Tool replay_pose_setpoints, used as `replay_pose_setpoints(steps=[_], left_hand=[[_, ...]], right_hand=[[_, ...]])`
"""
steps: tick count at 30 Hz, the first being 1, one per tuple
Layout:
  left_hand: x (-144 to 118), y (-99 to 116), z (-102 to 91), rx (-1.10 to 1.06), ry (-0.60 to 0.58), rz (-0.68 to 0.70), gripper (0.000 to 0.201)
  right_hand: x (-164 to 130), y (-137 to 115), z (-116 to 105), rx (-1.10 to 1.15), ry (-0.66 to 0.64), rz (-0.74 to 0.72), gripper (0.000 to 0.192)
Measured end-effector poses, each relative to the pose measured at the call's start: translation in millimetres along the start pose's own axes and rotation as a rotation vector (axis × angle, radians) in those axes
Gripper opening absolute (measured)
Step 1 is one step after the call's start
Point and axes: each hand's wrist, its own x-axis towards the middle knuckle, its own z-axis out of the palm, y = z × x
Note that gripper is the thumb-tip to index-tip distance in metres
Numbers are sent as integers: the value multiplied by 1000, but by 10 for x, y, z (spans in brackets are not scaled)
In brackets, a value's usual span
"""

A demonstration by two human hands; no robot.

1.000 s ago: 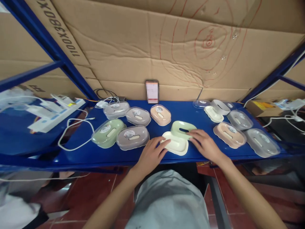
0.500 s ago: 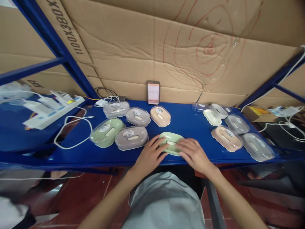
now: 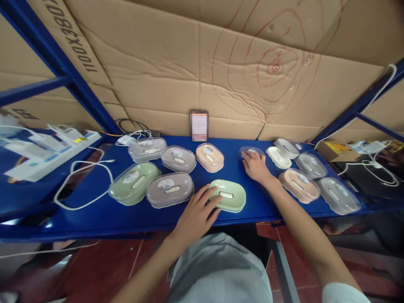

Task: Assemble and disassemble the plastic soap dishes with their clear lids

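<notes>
An uncovered light green soap dish (image 3: pixel 237 203) lies near the table's front edge, with a pale insert showing in its slot. My left hand (image 3: pixel 199 210) rests at its left side, fingers spread and touching its rim. My right hand (image 3: pixel 257 166) reaches farther back and grips a clear plastic lid (image 3: pixel 242 150) with its fingertips. The lid carries a round label, partly covered by my fingers. Right of it are a white tray (image 3: pixel 277 158) and a tilted grey soap dish part (image 3: pixel 286 148).
To the left stand several lidded soap dishes, among them a green one (image 3: pixel 134 187) and a peach one (image 3: pixel 210 159). More sit at right, including another peach one (image 3: pixel 298 185). A phone-like screen (image 3: pixel 199 126) leans on the cardboard. A power strip (image 3: pixel 53 155) and white cable lie left.
My right hand has left the green soap dish and moved back to the clear lid, which has shifted left and nearer. My left hand stays at the green dish.
</notes>
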Motion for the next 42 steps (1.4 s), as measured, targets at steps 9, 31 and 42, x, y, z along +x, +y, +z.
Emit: replay_pose_setpoints(steps=[9, 31, 42], left_hand=[[17, 17, -48, -158, 73, -57, 47], [-19, -62, 19, -410, 92, -204, 82], [-25, -27, -18, -385, 35, -226, 77]], right_hand=[[-599, 160, -45, 235, -98, -176, 77], [-1287, -644, -240, 232, 44, -539, 70], [-1331, -521, -99, 276, 114, -552, 63]])
